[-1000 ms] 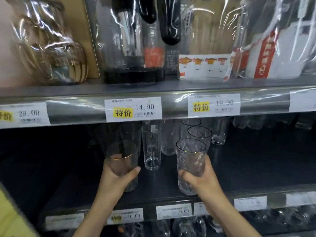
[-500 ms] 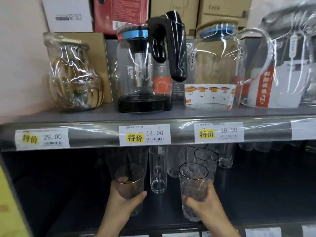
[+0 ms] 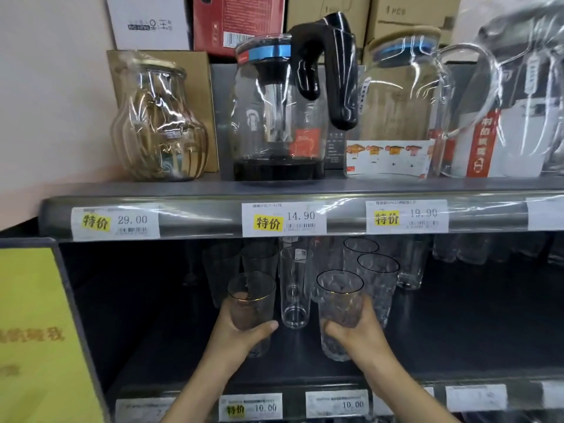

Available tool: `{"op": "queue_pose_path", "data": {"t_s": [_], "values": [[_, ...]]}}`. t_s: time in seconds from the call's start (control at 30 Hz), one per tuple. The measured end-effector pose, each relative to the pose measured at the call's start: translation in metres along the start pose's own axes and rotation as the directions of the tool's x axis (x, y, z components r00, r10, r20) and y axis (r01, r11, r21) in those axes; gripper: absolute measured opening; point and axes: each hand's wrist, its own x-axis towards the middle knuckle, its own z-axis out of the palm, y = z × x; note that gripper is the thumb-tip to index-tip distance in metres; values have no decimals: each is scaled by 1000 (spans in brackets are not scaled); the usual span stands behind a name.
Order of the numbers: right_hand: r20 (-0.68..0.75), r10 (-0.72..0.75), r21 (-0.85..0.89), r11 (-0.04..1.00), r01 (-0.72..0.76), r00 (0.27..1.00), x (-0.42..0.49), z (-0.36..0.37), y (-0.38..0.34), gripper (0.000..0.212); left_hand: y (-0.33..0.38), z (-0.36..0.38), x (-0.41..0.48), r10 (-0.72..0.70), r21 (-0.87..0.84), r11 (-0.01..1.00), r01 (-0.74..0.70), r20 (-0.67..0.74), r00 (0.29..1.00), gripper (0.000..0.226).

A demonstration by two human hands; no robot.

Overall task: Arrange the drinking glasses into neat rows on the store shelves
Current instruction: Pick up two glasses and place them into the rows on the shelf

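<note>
My left hand (image 3: 241, 334) grips a smoky gold-rimmed glass (image 3: 251, 296) standing on the dark middle shelf (image 3: 457, 340). My right hand (image 3: 357, 334) wraps a clear textured glass (image 3: 339, 303) to its right. Between the two stands a tall plain clear glass (image 3: 294, 294), untouched. Behind the textured glass, two more of the same kind (image 3: 378, 279) run back in a line. Further smoky glasses (image 3: 259, 257) stand behind the left one. More clear glasses (image 3: 412, 264) sit deeper in at the right, partly hidden by the shelf lip above.
The upper shelf (image 3: 213, 190) carries wrapped glass pitchers and a black-handled kettle (image 3: 280, 111), with boxes behind. Price tags (image 3: 283, 219) line its front edge and the lower edge (image 3: 250, 407). A yellow sign (image 3: 33, 331) stands at the left.
The view has tilted upward, so the shelves sit lower in frame. Both hands keep their hold on the same two glasses, which stay in about the same spots on the shelf.
</note>
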Motion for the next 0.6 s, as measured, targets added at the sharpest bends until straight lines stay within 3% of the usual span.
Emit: {"op": "queue_pose_path", "data": {"t_s": [0.13, 0.27, 0.4, 0.6], "values": [[-21, 20, -2, 1000, -20, 1000, 5, 3, 3, 85, -3, -3, 0, -5, 21, 1000, 5, 28, 1000, 54], [-40, -1, 4, 1000, 1, 999, 5, 4, 3, 73, -6, -3, 4, -11, 25, 1000, 10, 32, 999, 55], [-62, -8, -5, 1000, 7, 998, 7, 5, 6, 77, -9, -3, 5, 5, 37, 999, -7, 31, 999, 41], [-87, -30, -1, 1000, 30, 996, 4, 4, 6, 68, -14, -2, 8, 17, 60, 998, -19, 30, 999, 39]]}}
